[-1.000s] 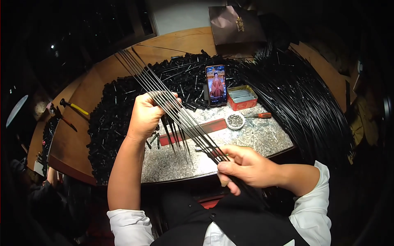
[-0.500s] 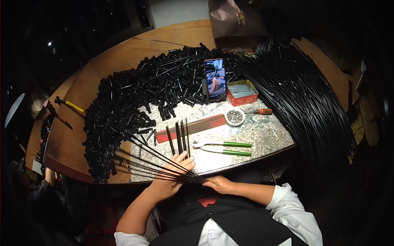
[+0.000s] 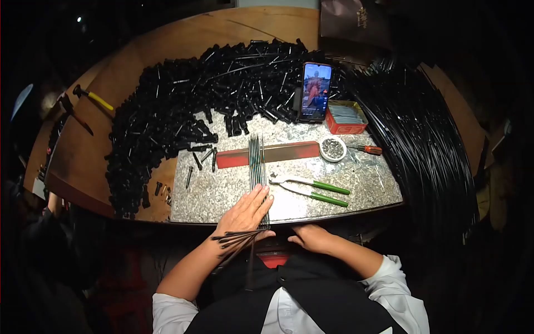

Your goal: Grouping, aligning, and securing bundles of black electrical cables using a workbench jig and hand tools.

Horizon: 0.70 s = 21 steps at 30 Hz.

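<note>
A bundle of thin dark rods point(image 3: 256, 161) lies lengthwise on the speckled metal sheet point(image 3: 222, 189), crossing a red bar point(image 3: 289, 151). My left hand point(image 3: 246, 213) presses flat on the near end of the rods, fingers spread; their ends fan out over the bench edge below my wrist. Just below that same edge my right hand point(image 3: 311, 238) rests, fingers curled, right by the rod ends; whether it grips them is hidden.
Green-handled pliers point(image 3: 311, 190) lie right of the rods. A small dish of bits point(image 3: 333, 148), a screwdriver point(image 3: 364, 148), a red tin point(image 3: 346, 118) and an upright phone point(image 3: 315, 92) stand behind. Heaps of black tubes point(image 3: 183, 111) and long black rods point(image 3: 423, 145) ring the bench. A hammer point(image 3: 89, 97) lies far left.
The rods were held up fanned in both hands, then swung down; now they lie straight on the sheet under my left palm, and my right hand has dropped to the bench edge.
</note>
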### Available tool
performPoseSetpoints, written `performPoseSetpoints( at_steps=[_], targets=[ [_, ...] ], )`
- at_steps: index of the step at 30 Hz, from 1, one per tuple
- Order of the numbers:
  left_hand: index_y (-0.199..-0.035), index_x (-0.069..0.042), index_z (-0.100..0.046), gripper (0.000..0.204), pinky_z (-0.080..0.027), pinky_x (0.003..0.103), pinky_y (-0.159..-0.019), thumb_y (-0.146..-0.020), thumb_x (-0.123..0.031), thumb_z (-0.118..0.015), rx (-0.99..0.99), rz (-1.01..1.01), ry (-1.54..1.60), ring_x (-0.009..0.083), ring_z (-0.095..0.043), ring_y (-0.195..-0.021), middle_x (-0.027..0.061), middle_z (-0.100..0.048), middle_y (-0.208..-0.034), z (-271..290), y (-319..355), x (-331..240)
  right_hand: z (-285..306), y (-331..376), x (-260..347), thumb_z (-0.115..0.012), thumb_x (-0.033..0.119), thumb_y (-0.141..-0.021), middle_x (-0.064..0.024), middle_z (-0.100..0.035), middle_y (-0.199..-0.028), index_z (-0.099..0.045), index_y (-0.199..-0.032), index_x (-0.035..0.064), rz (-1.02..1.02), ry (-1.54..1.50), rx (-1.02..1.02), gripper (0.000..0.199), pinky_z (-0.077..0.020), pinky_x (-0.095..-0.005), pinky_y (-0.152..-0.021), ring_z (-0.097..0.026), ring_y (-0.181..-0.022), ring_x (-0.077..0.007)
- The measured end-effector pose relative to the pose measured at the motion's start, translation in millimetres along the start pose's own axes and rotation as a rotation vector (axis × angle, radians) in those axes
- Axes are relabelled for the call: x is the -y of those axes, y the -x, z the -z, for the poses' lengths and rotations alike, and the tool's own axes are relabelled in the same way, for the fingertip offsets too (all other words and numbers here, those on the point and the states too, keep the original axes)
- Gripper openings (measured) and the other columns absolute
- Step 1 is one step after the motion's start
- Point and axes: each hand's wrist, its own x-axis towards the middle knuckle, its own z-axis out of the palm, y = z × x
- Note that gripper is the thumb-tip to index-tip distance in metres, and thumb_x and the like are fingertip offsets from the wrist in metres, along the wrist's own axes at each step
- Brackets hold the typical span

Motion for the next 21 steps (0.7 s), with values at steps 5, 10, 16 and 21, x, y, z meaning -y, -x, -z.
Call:
performPoseSetpoints(
  at_steps=[5, 10, 16, 21],
  targets=[
    [-0.134, 0.004, -0.039, 0.085, -0.030, 0.046, -0.109, -0.073, -0.045, -0.071, -0.097, 0.015, 0.001, 0.0384, -0.032, -0.134, 0.0234, -0.036, -0.142, -7.7, -3.5, -0.7, 59.2, 32.2, 49.1, -0.064, 0.014, -0.085, -0.0181, -0.066, -0.091, -0.062, -0.103, -0.0001, 0.211, -0.305, -0.333, 0.023, -0.0526, -0.0384, -0.069, -0.066, -0.080, -0.0334],
    [-0.137, 0.003, -0.037, 0.076, -0.029, 0.044, -0.109, -0.078, -0.038, -0.064, -0.080, 0.033, -0.034, 0.0354, -0.031, -0.136, 0.0212, -0.036, -0.143, -14.0, -5.0, -7.4, 48.3, 9.2, 54.6, -0.062, 0.011, -0.084, -0.0146, -0.064, -0.085, -0.061, -0.101, 0.0023, 0.478, -0.174, -0.668, 0.019, -0.0516, -0.0385, -0.060, -0.063, -0.071, -0.0324],
    [-0.138, 0.004, -0.035, 0.083, -0.028, 0.045, -0.110, -0.074, -0.037, -0.068, -0.150, 0.047, -0.066, 0.0358, -0.029, -0.136, 0.0207, -0.035, -0.144, -20.1, -2.4, -7.1, 55.2, 11.0, 60.5, -0.063, 0.007, -0.081, -0.0104, -0.060, -0.077, -0.063, -0.093, 0.0025, 0.515, -0.067, -0.670, 0.012, -0.0503, -0.0353, -0.053, -0.062, -0.064, -0.0271],
    [-0.135, 0.003, -0.040, 0.088, -0.027, 0.049, -0.109, -0.070, -0.048, -0.071, -0.117, 0.100, -0.017, 0.0370, -0.029, -0.136, 0.0186, -0.036, -0.144, -9.2, -6.6, -13.1, 89.2, 44.9, 57.3, -0.046, -0.001, -0.093, -0.0145, -0.066, -0.095, -0.056, -0.101, -0.0025, 0.335, -0.344, -0.758, 0.013, -0.0531, -0.0330, -0.075, -0.066, -0.083, -0.0233]
  ],
)
